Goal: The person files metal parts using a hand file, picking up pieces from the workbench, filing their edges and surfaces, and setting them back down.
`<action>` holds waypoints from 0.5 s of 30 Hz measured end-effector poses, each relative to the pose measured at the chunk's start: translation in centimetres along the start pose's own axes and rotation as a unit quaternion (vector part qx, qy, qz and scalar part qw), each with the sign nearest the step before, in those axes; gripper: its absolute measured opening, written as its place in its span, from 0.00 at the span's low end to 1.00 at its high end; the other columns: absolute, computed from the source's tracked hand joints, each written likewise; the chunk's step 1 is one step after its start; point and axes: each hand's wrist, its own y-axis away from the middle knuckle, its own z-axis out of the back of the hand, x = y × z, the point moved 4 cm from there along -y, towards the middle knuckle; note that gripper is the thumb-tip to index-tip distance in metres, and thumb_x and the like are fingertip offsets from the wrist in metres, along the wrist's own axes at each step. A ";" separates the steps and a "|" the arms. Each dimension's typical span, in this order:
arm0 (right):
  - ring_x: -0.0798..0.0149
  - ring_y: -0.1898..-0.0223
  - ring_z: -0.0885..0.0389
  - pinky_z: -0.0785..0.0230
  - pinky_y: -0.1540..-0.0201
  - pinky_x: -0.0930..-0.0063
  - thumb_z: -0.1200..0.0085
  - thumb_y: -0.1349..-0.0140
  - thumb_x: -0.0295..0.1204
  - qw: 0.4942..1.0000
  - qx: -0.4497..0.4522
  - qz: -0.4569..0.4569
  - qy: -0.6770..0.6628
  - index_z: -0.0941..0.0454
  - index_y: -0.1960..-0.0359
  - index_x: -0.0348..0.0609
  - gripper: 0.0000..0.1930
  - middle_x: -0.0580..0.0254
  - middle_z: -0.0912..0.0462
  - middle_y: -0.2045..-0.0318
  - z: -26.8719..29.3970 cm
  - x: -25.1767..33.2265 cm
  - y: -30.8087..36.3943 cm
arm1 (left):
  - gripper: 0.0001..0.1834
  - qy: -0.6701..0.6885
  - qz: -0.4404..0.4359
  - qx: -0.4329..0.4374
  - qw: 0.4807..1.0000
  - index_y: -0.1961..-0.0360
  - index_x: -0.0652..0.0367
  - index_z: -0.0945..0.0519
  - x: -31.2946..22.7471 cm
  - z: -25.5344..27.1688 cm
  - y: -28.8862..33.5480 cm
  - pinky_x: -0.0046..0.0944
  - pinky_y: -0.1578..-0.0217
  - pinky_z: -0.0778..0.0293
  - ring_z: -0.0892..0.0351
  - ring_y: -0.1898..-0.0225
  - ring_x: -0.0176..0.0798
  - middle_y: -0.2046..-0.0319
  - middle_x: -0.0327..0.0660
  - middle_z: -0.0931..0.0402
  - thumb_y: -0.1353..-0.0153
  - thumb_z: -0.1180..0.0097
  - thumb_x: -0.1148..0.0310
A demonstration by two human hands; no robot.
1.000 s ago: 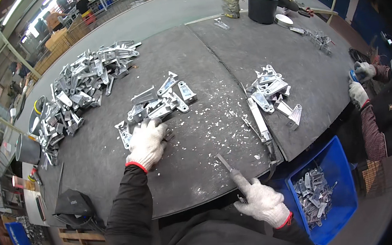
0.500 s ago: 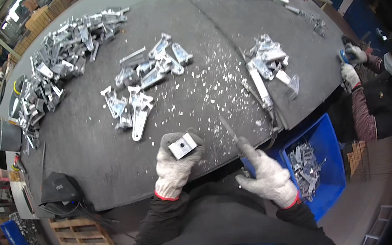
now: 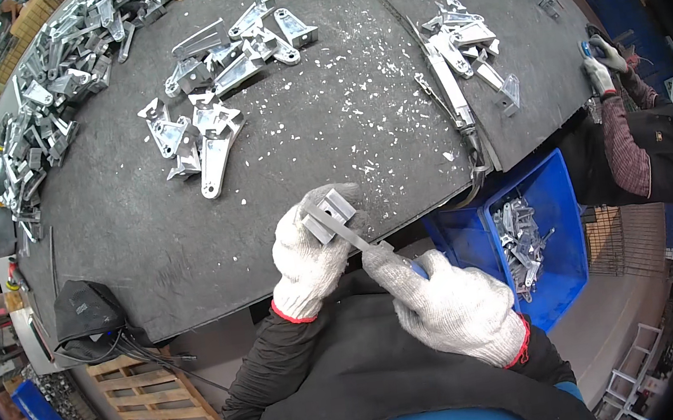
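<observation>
My left hand, in a white knit glove with a red cuff, is closed around a silver metal bracket above the table's front edge. Only the bracket's flat end shows; my fingers hide the rest. In my gloved right hand is a narrow flat file, its blue handle mostly covered. My right index finger stretches along the file. The blade lies slantwise across the bracket's face. Beyond my hands, several similar brackets lie in a loose group on the dark table.
A large bracket heap covers the far left. White chips are scattered mid-table. At right lie a long tool with a cable and a small bracket pile. A blue bin holds more parts. A co-worker's gloved hands are beyond.
My right hand has moved left, bringing the file from beside the bracket onto its face. My left hand has tilted the bracket. The view has shifted downward.
</observation>
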 end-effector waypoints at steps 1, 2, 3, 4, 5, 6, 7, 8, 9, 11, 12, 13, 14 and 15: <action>0.49 0.80 0.17 0.23 0.79 0.54 0.37 0.40 0.35 1.000 0.003 -0.003 0.000 0.32 0.27 0.74 0.37 0.55 0.22 0.66 -0.1 0.1 -0.1 | 0.20 -0.004 -0.018 0.000 1.000 0.47 0.66 0.18 0.0 0.0 0.0 0.34 0.55 0.15 0.14 0.55 0.33 0.56 0.41 0.14 0.41 0.32 0.84; 0.50 0.80 0.17 0.23 0.79 0.54 0.37 0.40 0.35 1.000 -0.008 -0.004 0.027 0.31 0.28 0.76 0.36 0.54 0.22 0.66 -0.1 0.1 -0.2 | 0.20 -0.003 -0.015 0.001 1.000 0.47 0.66 0.18 -0.2 -0.1 0.1 0.34 0.55 0.15 0.14 0.55 0.33 0.56 0.41 0.14 0.41 0.32 0.84; 0.50 0.81 0.18 0.24 0.80 0.54 0.38 0.40 0.34 0.998 -0.018 -0.005 0.055 0.31 0.28 0.77 0.36 0.54 0.22 0.67 -0.1 0.0 -0.2 | 0.19 0.025 -0.014 -0.002 1.000 0.48 0.66 0.18 -0.5 -0.2 0.1 0.34 0.54 0.15 0.14 0.55 0.33 0.56 0.41 0.14 0.42 0.32 0.84; 0.50 0.81 0.18 0.24 0.80 0.54 0.38 0.40 0.34 0.998 -0.016 -0.006 0.055 0.31 0.28 0.77 0.36 0.54 0.22 0.67 -0.2 0.0 -0.2 | 0.19 0.052 -0.013 -0.004 0.999 0.49 0.65 0.17 -0.7 -0.2 0.0 0.35 0.54 0.15 0.14 0.55 0.32 0.57 0.41 0.14 0.43 0.31 0.84; 0.50 0.81 0.18 0.24 0.81 0.53 0.38 0.40 0.33 0.998 -0.022 0.002 0.051 0.30 0.29 0.78 0.35 0.54 0.22 0.67 -0.2 0.0 -0.1 | 0.19 0.053 -0.011 -0.004 0.999 0.49 0.65 0.17 -0.5 -0.3 0.0 0.35 0.54 0.15 0.14 0.55 0.32 0.57 0.41 0.14 0.43 0.31 0.84; 0.50 0.82 0.18 0.25 0.81 0.53 0.39 0.39 0.33 0.998 -0.027 0.010 0.046 0.29 0.30 0.78 0.34 0.54 0.23 0.68 -0.3 0.1 0.0 | 0.20 0.040 -0.013 -0.008 0.999 0.48 0.65 0.17 -0.4 -0.3 -0.1 0.35 0.54 0.15 0.13 0.56 0.33 0.57 0.42 0.14 0.43 0.33 0.85; 0.50 0.82 0.18 0.25 0.81 0.53 0.39 0.39 0.33 0.999 -0.025 0.008 0.045 0.29 0.30 0.78 0.34 0.54 0.23 0.68 -0.3 0.1 -0.1 | 0.20 0.028 -0.015 -0.012 0.999 0.48 0.65 0.18 -0.4 -0.2 -0.1 0.35 0.54 0.15 0.13 0.56 0.34 0.56 0.42 0.14 0.43 0.34 0.87; 0.50 0.81 0.18 0.24 0.80 0.54 0.39 0.40 0.32 0.998 -0.030 0.000 0.053 0.29 0.30 0.77 0.35 0.54 0.22 0.68 -0.1 0.0 -0.3 | 0.20 0.028 -0.012 -0.011 0.999 0.48 0.65 0.18 -0.4 -0.2 -0.1 0.35 0.54 0.15 0.13 0.56 0.34 0.56 0.42 0.14 0.43 0.34 0.87; 0.50 0.80 0.17 0.23 0.79 0.55 0.38 0.40 0.31 0.997 -0.034 -0.009 0.061 0.29 0.30 0.76 0.35 0.55 0.21 0.67 0.2 -0.1 -0.4 | 0.20 0.048 -0.008 -0.002 0.999 0.48 0.66 0.18 -0.7 -0.3 -0.2 0.35 0.53 0.15 0.13 0.55 0.35 0.56 0.43 0.14 0.43 0.35 0.87; 0.48 0.79 0.17 0.22 0.77 0.56 0.38 0.41 0.30 0.999 -0.027 -0.012 -0.021 0.29 0.29 0.72 0.36 0.55 0.20 0.67 0.7 -0.4 -0.7 | 0.20 0.055 -0.024 0.008 0.998 0.47 0.66 0.18 -0.4 -0.1 -0.2 0.36 0.53 0.15 0.13 0.55 0.37 0.55 0.43 0.14 0.42 0.36 0.88; 0.47 0.78 0.16 0.20 0.75 0.57 0.38 0.41 0.28 0.995 -0.021 -0.013 -0.101 0.29 0.28 0.69 0.37 0.56 0.20 0.67 1.1 -0.6 -1.0 | 0.20 0.054 -0.023 0.007 0.998 0.47 0.66 0.18 -0.1 -0.1 -0.1 0.36 0.53 0.15 0.13 0.55 0.37 0.55 0.43 0.14 0.42 0.36 0.88; 0.48 0.63 0.12 0.17 0.60 0.63 0.38 0.41 0.26 0.976 0.094 -0.024 -0.193 0.34 0.25 0.54 0.39 0.52 0.16 0.56 1.1 -1.2 -1.3 | 0.21 0.050 -0.021 -0.011 0.998 0.47 0.66 0.18 0.2 -0.1 -0.1 0.36 0.53 0.15 0.13 0.55 0.37 0.55 0.44 0.14 0.42 0.35 0.87; 0.48 0.63 0.12 0.17 0.60 0.63 0.38 0.41 0.26 0.976 0.096 -0.023 -0.195 0.34 0.25 0.54 0.39 0.52 0.16 0.56 0.4 -2.1 -1.4 | 0.21 0.046 -0.019 -0.030 0.998 0.46 0.65 0.19 0.4 0.0 0.0 0.36 0.53 0.15 0.13 0.55 0.36 0.54 0.44 0.14 0.41 0.33 0.86; 0.48 0.54 0.13 0.19 0.52 0.62 0.40 0.38 0.27 0.945 0.090 0.044 -0.311 0.41 0.22 0.52 0.41 0.47 0.19 0.47 -0.4 -2.4 -1.7 | 0.21 0.046 -0.018 -0.028 0.998 0.46 0.65 0.19 0.4 -0.1 0.0 0.36 0.53 0.15 0.13 0.55 0.36 0.54 0.44 0.14 0.41 0.33 0.86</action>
